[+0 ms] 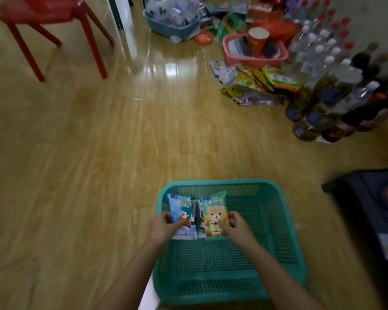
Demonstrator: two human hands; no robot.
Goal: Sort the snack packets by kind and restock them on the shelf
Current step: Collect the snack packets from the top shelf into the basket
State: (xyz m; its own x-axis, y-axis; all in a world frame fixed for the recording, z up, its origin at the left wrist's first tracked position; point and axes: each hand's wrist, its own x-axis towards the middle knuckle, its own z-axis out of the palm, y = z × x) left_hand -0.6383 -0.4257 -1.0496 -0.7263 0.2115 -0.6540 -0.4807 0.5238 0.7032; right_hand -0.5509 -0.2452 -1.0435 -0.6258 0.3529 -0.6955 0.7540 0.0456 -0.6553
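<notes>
Two grips: left hand [166,225] on blue packet [180,205], right hand [238,225] on yellow packet [213,210], middle packet [198,209] half-hidden.

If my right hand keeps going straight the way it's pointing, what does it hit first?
Probably the teal basket's far wall, beyond the bear packet that the right hand holds; depth is hard to judge.

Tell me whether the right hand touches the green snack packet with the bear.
Touching: the head view shows the right hand pinching the right edge of the green bear-printed snack packet.
</notes>
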